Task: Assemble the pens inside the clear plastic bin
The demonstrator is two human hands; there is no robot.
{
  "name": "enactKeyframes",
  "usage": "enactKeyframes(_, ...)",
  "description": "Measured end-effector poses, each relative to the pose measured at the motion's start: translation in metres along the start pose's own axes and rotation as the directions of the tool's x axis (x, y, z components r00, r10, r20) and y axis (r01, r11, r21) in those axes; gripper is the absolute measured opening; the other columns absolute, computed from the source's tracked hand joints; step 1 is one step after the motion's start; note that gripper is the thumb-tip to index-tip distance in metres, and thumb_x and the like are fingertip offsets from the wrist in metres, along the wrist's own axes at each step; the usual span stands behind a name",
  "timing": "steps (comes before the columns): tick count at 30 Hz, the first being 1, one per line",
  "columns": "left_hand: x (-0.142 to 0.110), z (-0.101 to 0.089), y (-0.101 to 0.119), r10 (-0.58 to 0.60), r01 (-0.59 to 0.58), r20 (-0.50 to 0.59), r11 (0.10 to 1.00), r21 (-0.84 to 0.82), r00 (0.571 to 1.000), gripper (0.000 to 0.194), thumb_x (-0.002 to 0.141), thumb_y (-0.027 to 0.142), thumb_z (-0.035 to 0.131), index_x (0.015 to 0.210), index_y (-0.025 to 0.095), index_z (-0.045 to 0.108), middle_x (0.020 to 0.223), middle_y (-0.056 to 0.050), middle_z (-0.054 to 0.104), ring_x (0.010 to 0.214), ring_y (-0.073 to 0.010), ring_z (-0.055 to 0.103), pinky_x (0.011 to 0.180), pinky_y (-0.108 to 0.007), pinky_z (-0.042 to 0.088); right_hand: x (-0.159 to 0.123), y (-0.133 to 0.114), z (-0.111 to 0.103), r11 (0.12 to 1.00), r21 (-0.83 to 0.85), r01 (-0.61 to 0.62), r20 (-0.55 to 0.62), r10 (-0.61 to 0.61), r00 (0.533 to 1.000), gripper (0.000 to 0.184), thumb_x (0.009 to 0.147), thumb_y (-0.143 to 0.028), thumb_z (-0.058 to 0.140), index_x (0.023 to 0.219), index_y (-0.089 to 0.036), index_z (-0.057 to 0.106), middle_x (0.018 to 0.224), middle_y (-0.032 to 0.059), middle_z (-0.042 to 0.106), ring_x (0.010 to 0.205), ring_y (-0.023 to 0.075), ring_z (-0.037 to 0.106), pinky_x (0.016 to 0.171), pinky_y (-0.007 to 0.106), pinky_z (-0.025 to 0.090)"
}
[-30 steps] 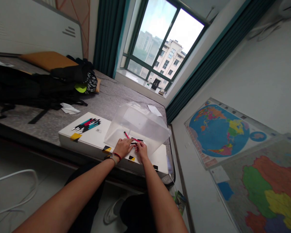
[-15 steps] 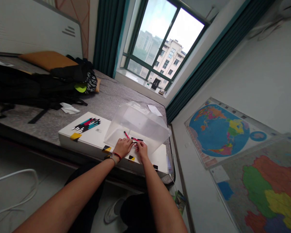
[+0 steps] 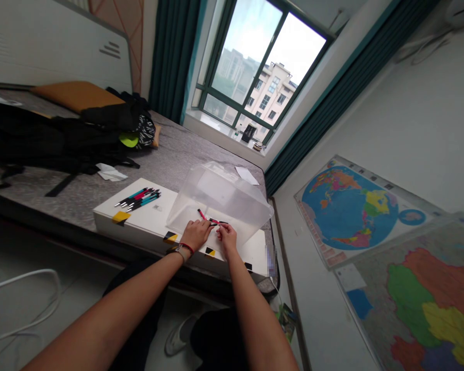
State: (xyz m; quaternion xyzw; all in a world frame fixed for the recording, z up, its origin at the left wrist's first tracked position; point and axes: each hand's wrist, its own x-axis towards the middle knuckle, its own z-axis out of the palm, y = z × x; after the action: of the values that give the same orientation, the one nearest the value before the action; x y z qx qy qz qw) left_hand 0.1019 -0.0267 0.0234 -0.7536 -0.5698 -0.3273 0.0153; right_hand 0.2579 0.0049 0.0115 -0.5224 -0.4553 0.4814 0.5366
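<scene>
My left hand [image 3: 196,235], with a red band and a bracelet at the wrist, is closed around a dark pen [image 3: 213,224] that shows at its fingertips. Just to the right, my right hand [image 3: 227,238] is closed in a pinch, close to the pen's end; whatever is between its fingers is too small to make out. Beyond the fingers, a red and black pen piece [image 3: 201,214] lies in the opening of a clear plastic bin [image 3: 226,193] tipped on its side. More red and black pieces are partly hidden by my hands.
Both hands work over a long white box [image 3: 170,203] on a grey bed [image 3: 178,149]. Several blue, red and black pens [image 3: 139,200] lie at its left end. A black bag [image 3: 62,136] and a crumpled tissue [image 3: 111,172] are farther left. Wall maps [image 3: 348,206] hang at right.
My right hand has drawn slightly apart from the left, and more of the dark pen shows between them. The bin and the pens at left stay where they were.
</scene>
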Motion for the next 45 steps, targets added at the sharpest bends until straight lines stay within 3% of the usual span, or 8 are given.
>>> enactKeyframes(7,0.0002,-0.0004,0.0002,-0.004,0.004,-0.005,1.0,0.002,1.0,0.036,0.097,0.04,0.033,0.101,0.018,0.06,0.091,-0.011,0.066,0.086,-0.023,0.058,0.077,-0.036,0.035,-0.0019,-0.0016,0.0019,0.999,-0.039,-0.009,-0.044,0.008,0.999,0.023,0.062,-0.027,0.069,0.08,-0.017,0.059,0.061,-0.0018,0.062,0.054,0.012,0.058,0.047,0.021,0.044)
enactKeyframes(17,0.0005,0.0002,-0.0002,-0.059,0.058,-0.017,0.998,-0.016,0.998,0.036,0.097,0.039,0.031,0.107,0.019,0.059,0.088,-0.011,0.067,0.086,-0.0224,0.06,0.078,-0.035,0.035,-0.0053,-0.0049,0.0015,1.0,-0.005,-0.015,-0.017,0.014,1.0,0.023,0.062,-0.027,0.074,0.077,-0.017,0.06,0.074,0.004,0.069,0.064,0.0158,0.066,0.052,0.023,0.05)
enactKeyframes(20,0.0007,0.0,-0.0004,-0.07,0.07,-0.028,0.997,-0.024,0.997,0.036,0.098,0.038,0.03,0.109,0.018,0.058,0.089,-0.011,0.067,0.085,-0.0228,0.061,0.077,-0.035,0.035,-0.0047,-0.0039,0.0014,1.0,0.024,-0.002,-0.007,0.002,1.0,0.028,0.063,-0.024,0.071,0.089,-0.017,0.064,0.096,0.0076,0.071,0.072,0.0158,0.068,0.056,0.023,0.053)
enactKeyframes(24,0.0006,-0.0005,-0.0009,-0.076,0.076,-0.031,0.997,-0.027,0.997,0.035,0.098,0.037,0.03,0.11,0.018,0.057,0.088,-0.01,0.067,0.084,-0.0235,0.061,0.076,-0.036,0.035,-0.0028,-0.0009,0.0016,0.996,0.089,0.012,0.002,-0.012,1.0,0.046,0.062,-0.019,0.067,0.107,-0.021,0.064,0.124,0.008,0.061,0.081,0.0166,0.069,0.062,0.025,0.056)
enactKeyframes(29,0.0008,0.0,-0.0013,-0.085,0.084,-0.027,0.996,-0.03,0.996,0.035,0.097,0.037,0.031,0.111,0.017,0.057,0.088,-0.011,0.067,0.084,-0.0236,0.061,0.077,-0.036,0.036,-0.001,0.0012,0.001,0.997,0.083,-0.003,0.001,0.003,1.0,0.037,0.061,-0.019,0.064,0.098,-0.018,0.065,0.111,0.0082,0.067,0.073,0.0154,0.068,0.059,0.024,0.055)
enactKeyframes(35,0.0004,-0.0008,-0.0007,-0.059,0.058,-0.015,0.996,-0.071,0.998,0.031,0.095,0.031,0.035,0.114,0.017,0.055,0.096,-0.012,0.066,0.089,-0.0241,0.06,0.079,-0.037,0.037,-0.004,-0.0034,0.0011,1.0,-0.007,0.003,0.009,-0.003,1.0,0.025,0.068,-0.029,0.065,0.088,-0.015,0.067,0.074,0.0038,0.069,0.053,0.0106,0.057,0.049,0.021,0.046)
enactKeyframes(40,-0.0001,-0.0039,-0.0005,0.032,-0.03,0.017,0.994,-0.106,0.999,0.03,0.093,0.026,0.038,0.116,0.016,0.055,0.1,-0.012,0.064,0.092,-0.0237,0.058,0.081,-0.037,0.04,-0.0072,-0.0078,0.001,0.993,-0.116,0.034,0.08,-0.025,0.996,0.035,0.07,-0.047,0.068,0.083,-0.015,0.067,0.067,0.0019,0.066,0.051,0.01,0.052,0.051,0.022,0.044)
enactKeyframes(45,0.0,-0.0045,-0.0013,0.078,-0.071,0.039,0.986,-0.148,0.996,0.029,0.094,0.032,0.04,0.116,0.021,0.057,0.097,-0.01,0.063,0.088,-0.0222,0.057,0.08,-0.035,0.042,-0.0075,-0.008,-0.0022,0.982,-0.169,0.081,0.123,-0.061,0.99,0.038,0.072,-0.054,0.065,0.064,-0.017,0.059,0.055,-0.0029,0.057,0.047,0.0094,0.046,0.048,0.021,0.038)
